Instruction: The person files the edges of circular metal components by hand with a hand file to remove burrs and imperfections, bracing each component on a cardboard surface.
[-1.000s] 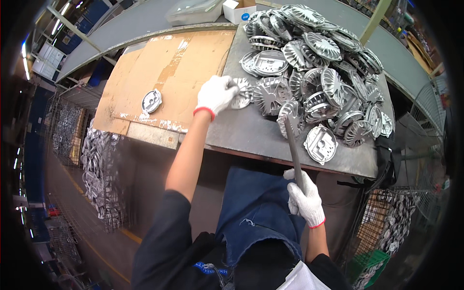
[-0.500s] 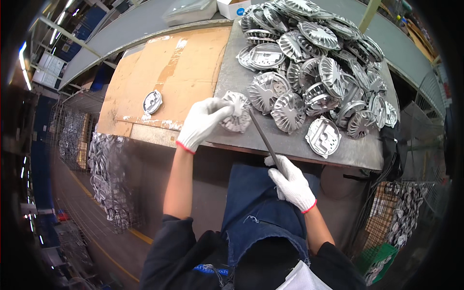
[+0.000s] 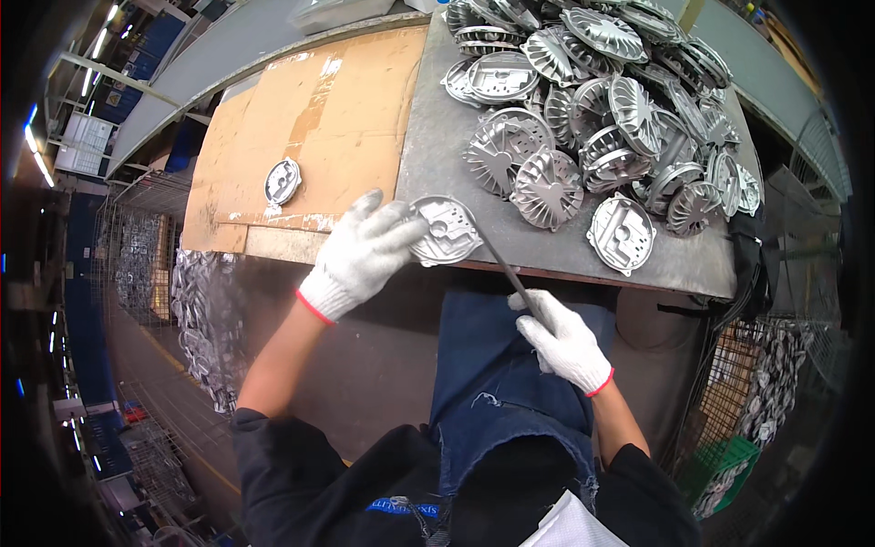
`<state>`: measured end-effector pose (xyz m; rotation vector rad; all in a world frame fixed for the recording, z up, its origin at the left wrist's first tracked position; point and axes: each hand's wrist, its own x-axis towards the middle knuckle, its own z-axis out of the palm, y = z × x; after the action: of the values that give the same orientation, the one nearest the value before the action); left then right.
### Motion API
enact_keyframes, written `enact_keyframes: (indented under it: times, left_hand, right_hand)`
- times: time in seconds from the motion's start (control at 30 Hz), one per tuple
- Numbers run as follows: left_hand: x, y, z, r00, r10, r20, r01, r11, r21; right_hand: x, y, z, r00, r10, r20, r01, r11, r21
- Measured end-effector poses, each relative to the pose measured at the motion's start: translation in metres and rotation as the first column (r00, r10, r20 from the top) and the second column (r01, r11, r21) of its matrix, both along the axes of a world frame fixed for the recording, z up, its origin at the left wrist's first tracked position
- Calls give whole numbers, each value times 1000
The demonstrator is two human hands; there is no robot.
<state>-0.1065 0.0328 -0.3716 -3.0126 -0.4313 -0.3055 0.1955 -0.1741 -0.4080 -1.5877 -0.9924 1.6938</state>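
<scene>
Your right hand [image 3: 567,342] has its grip closed around a slim, dark, straight rod [image 3: 501,260], which slants up and leftward to the right rim of a round, silver-grey metal disc [image 3: 447,231] with lugs on its edge. Your left hand [image 3: 360,255] has its fingers spread at that disc's left rim; whether that grip is closed on the metal, you cannot tell from here. The disc is at the front edge of the grey surface [image 3: 433,150], its recessed, compartmented face toward you.

Half a second ago the disc showed you its ribbed face, and your left thumb and finger were pinched at its rim; now it is turned over and sits nearer the front edge. A second ago your rod pointed toward the pile instead.

To the right of the disc, a ribbed silver metal disc [image 3: 547,190] and a silver metal disc with its recessed side up [image 3: 622,234] lie at the front of a tall, jumbled pile of silver metal discs [image 3: 629,100], which blocks the far right. On your left a flat brown cardboard sheet [image 3: 355,118] carries a small-looking silver disc [image 3: 283,182] near its left end.

Your room to move is the grey strip between cardboard and pile, and the cardboard right of its single disc. The front edge runs just beyond your blue cloth apron [image 3: 510,383].
</scene>
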Motion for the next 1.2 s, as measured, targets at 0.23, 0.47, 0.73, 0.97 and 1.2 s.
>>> enact_keyframes:
  times: [0.23,0.47,0.73,0.97,1.2]
  left_hand:
    - [-12,-8,0,901,429,67,-343,798,-495]
    - [59,-5,-38,438,828,350,-257,489,-834]
    - [73,4,-61,555,775,302,-475,594,-649]
    - [81,3,-65,596,696,400,-484,709,-512]
    - [78,1,-82,614,624,484,-488,782,-388]
  right_hand:
    - [-7,7,0,992,85,89,-82,996,-33]
    - [-8,4,-3,998,-46,31,48,997,-59]
    - [0,-7,0,962,-31,271,40,999,-29]
    - [5,1,7,978,61,198,-11,969,-247]
    - [-13,27,47,830,-187,525,-59,907,416]
